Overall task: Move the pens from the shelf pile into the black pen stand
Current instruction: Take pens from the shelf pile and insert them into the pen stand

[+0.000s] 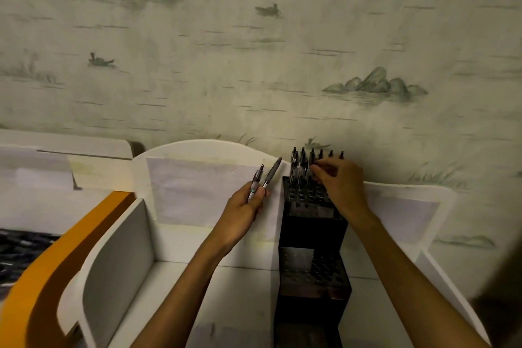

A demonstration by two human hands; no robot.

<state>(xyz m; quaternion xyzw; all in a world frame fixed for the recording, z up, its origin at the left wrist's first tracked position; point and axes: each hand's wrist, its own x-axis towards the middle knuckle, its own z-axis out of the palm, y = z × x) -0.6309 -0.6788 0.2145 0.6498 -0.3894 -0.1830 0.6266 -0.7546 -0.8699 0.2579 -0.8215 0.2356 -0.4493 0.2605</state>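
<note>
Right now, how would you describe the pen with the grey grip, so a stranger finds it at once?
Find the tall black pen stand on the white shelf. Just left of it, the left hand holds two pens fanned upward. The pen with the grey grip is the right one, nearer the stand, its dark tip highest.

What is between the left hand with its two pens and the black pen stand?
In the head view, nothing: only the bare white back panel shows between the left hand and the black pen stand.
</note>
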